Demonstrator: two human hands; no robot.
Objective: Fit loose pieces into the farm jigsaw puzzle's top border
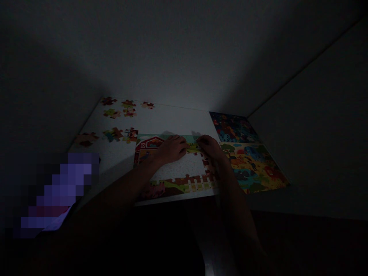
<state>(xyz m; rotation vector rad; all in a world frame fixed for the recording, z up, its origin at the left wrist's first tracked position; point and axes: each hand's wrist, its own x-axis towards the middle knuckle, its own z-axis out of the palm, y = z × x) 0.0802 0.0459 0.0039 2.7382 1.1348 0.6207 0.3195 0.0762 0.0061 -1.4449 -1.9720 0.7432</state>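
A partly assembled jigsaw puzzle (153,145) with a red barn, green field and white fence lies on the white table. Its middle is a bare gap with pieces around it. My left hand (173,148) lies over the upper edge, fingers bent down and together on a green puzzle piece (192,147). From the other side, my right hand (211,147) pinches at the right end of that green section, thumb and fingers close together. Dim light and the fingers hide exactly where each piece's edges are.
Loose puzzle pieces (113,134) are scattered on the table's left and far left. Two finished-looking animal pictures, a dark one (235,126) and a yellow one (255,165), lie at the right. A wall (172,57) rises behind the table. A blurred bluish shape (63,191) stands at left.
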